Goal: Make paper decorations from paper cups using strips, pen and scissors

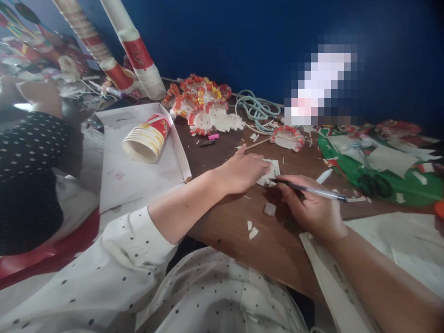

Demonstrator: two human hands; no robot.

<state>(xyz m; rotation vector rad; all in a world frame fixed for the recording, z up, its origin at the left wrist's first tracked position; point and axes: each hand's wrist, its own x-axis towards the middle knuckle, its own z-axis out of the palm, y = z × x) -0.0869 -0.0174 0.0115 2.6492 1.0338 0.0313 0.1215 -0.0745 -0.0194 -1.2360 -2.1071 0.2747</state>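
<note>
My right hand (308,203) is closed round a clear-barrelled black pen (317,189), its tip touching a small piece of white paper (273,167) on the brown table. My left hand (244,171) lies flat on the left side of that paper, fingers stretched out and the thumb apart. Part of the paper is hidden under those fingers. Just below the paper sits a whitish eraser-like block (269,209), and nearer to me are a few white paper scraps (253,232).
A shallow white box lid (118,185) bears nested paper cups (149,138). Behind lie red-and-white paper crafts (204,111) and a pale blue cord (256,108). Black-handled scissors (374,186) rest on a green sheet (412,196). Another person's dotted sleeve (31,138) is at left.
</note>
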